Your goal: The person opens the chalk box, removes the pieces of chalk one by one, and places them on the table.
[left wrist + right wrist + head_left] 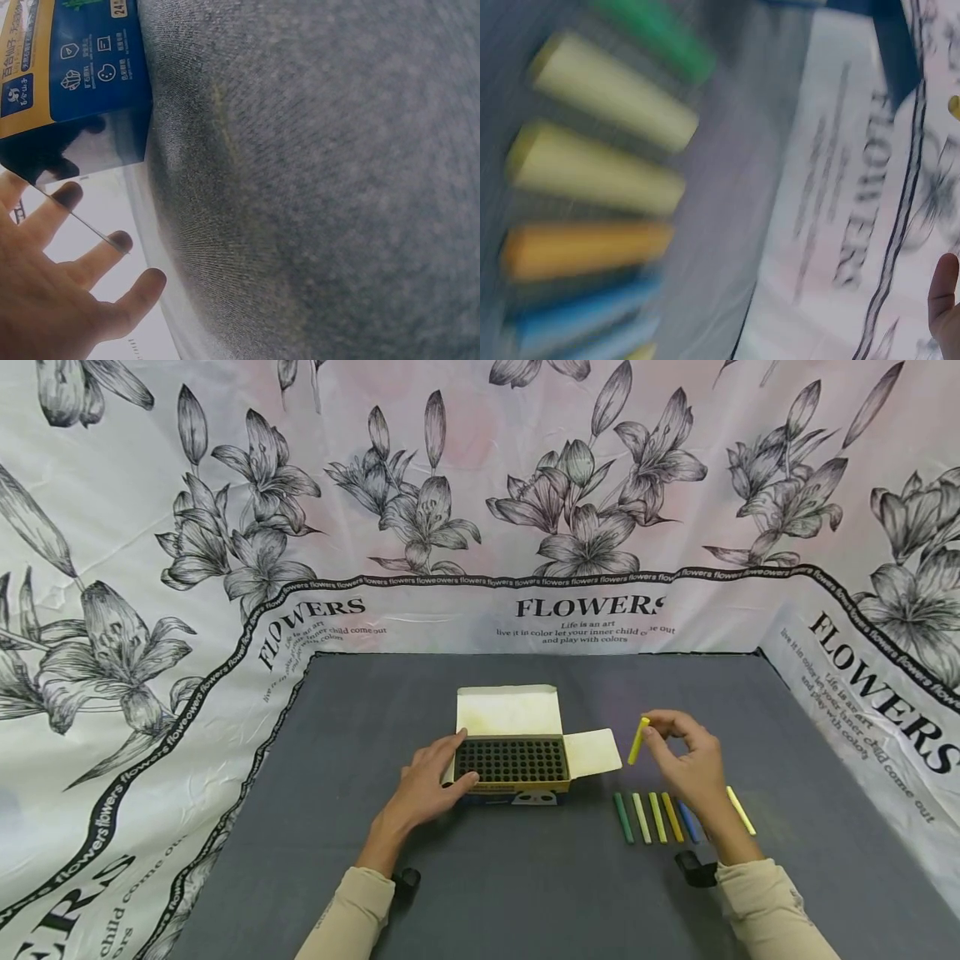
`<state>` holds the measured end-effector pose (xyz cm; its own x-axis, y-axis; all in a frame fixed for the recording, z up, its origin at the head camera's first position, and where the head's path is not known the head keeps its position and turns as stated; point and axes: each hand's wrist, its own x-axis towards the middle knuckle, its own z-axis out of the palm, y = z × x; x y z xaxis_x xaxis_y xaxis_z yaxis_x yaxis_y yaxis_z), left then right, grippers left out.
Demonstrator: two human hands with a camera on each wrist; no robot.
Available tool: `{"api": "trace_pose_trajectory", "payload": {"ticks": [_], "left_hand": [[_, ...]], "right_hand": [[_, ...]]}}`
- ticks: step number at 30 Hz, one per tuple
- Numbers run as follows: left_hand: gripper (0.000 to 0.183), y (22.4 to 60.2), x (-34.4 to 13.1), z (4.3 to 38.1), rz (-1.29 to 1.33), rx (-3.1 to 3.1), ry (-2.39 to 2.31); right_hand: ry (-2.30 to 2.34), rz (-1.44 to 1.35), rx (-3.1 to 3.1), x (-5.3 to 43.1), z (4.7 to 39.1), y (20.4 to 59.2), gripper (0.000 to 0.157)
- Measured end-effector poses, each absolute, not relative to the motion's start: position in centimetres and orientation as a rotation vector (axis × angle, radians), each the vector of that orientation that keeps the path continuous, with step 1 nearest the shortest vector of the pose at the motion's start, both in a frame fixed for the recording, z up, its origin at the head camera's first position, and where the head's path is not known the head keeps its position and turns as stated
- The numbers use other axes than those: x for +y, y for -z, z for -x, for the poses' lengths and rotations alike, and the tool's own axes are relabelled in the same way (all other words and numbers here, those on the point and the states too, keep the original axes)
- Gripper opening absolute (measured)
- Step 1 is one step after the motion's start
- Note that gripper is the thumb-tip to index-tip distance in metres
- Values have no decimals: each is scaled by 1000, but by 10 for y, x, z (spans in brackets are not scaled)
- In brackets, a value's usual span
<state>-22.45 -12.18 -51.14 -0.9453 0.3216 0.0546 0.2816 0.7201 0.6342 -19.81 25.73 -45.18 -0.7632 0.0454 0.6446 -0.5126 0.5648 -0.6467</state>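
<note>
My right hand (690,764) pinches a yellow chalk stick (637,742) between thumb and fingertips, above the table and right of the box. In the right wrist view only a finger and the yellow chalk's end (955,106) show at the right edge. The open cardboard chalk box (512,787) has its lid raised at the back and a side flap out to the right. A black insert (512,760) with rows of round holes fills it. My left hand (429,781) rests at the box's left side, fingers spread, thumb by the front edge.
Several chalk sticks lie in a row in front of my right hand: green (623,817), pale yellow (641,818), orange (672,817) and blue (687,821) among them. A bright yellow stick (741,811) lies right of my wrist. A flower-printed cloth (450,610) borders the grey tabletop (337,735).
</note>
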Motion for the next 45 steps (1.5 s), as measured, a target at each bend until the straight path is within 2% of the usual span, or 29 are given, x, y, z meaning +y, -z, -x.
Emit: {"api": "trace_pose_trajectory", "payload": {"ticks": [10,18,27,45], "left_hand": [[74,507,-122,224,-496,2857,-1047],[74,508,-120,223,-496,2862,-1034],[74,507,-120,224,-491,2871,-1023],[74,509,-121,224,-496,2860,-1039]], "right_hand": [[-1026,-48,-2327,360,182,486,16],[-823,4,-2639,409,173,494,22],[-674,-33,-2992,425,178,498,28],[-558,-21,-3155,429,186,504,30]]}}
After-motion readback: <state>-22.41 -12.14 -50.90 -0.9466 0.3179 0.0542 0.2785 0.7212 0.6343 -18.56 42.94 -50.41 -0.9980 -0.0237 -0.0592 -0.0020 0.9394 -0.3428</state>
